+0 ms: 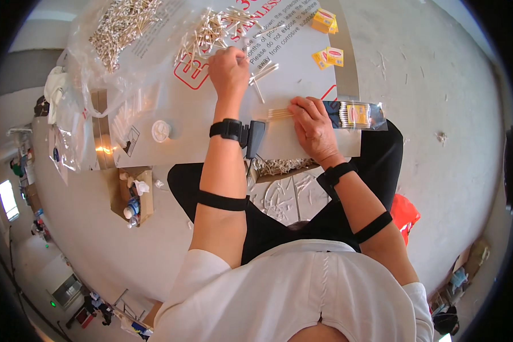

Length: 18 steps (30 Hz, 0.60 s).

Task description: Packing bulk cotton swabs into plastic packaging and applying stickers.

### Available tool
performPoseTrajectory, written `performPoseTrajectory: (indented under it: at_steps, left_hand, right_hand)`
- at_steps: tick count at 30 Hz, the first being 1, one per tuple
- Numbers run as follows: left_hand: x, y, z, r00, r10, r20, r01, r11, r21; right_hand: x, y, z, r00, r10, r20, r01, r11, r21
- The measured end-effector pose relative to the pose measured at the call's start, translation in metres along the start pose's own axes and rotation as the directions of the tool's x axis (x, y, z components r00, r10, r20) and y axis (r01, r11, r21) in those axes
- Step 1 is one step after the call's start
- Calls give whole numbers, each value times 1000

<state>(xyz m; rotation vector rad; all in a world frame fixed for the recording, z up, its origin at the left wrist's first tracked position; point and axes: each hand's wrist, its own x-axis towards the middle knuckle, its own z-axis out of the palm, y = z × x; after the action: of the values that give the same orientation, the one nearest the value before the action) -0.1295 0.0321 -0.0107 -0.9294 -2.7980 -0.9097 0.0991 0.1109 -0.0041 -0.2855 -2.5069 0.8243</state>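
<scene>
My left hand (229,71) is at the near edge of a loose pile of cotton swabs (210,29). Its fingers are bent and drawn together; whatever lies between them is hidden. A few stray swabs (263,73) lie just right of it. My right hand (313,126) is closed around a flat row of cotton swabs (279,113), whose ends stick out to its left. Against that hand's right side lies a clear packet (377,116) with swabs and a yellow card (356,115) inside, reaching past the table edge.
A big plastic bag of swabs (119,31) occupies the far left. Yellow cards (324,21) sit in stacks at the far right. A small white round tub (161,131) stands near the left. Below the table are a box of swabs (282,166) and a cardboard box with bottles (119,196).
</scene>
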Motion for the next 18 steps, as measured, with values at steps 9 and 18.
performPoseTrajectory:
  at_steps: [9,18]
  left_hand:
    - [-22,-3,-28,912,273,305,-243,961,-134]
    - [-38,15,-24,947,233,222,-226,973,-54]
  right_hand:
    - [0,0,0,1000,21,9,-21,1000,-6]
    - [1,-3,0,1000,28,10,-28,1000,-10]
